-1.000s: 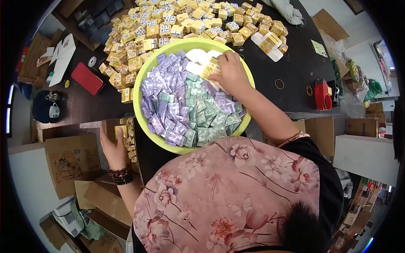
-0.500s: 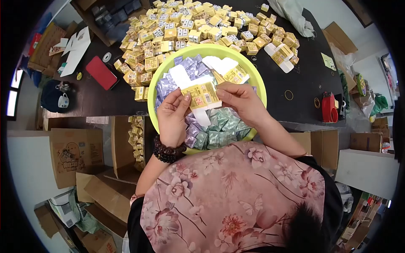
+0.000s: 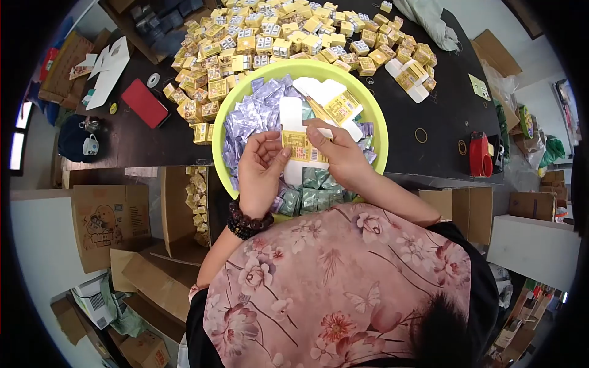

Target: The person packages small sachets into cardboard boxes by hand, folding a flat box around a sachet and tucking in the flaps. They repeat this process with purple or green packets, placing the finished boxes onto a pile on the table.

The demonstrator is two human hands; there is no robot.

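Between my two hands is a flattened yellow-and-white carton point(image 3: 297, 147), its white flaps sticking out above and below the printed face. My left hand point(image 3: 260, 168) pinches its left edge with thumb and fingers. On the right, my right hand point(image 3: 346, 158) grips the other end, thumb lying across the printed side. Both hands are over a lime-green basin point(image 3: 383, 116). Inside it are purple sachets point(image 3: 250, 118) at the left, green sachets point(image 3: 319, 197) near the front and several more flattened cartons point(image 3: 341, 108) at the back right.
Behind the basin, a heap of small yellow boxes point(image 3: 245, 44) covers much of the black table point(image 3: 423, 153). A red case point(image 3: 145, 102) lies at left, a red tape dispenser point(image 3: 480, 156) at right. Cardboard boxes point(image 3: 110, 227) stand below the table's front edge.
The carton has turned from a tilt to nearly square with me. My right hand has shifted left, its thumb now further over the printed face.
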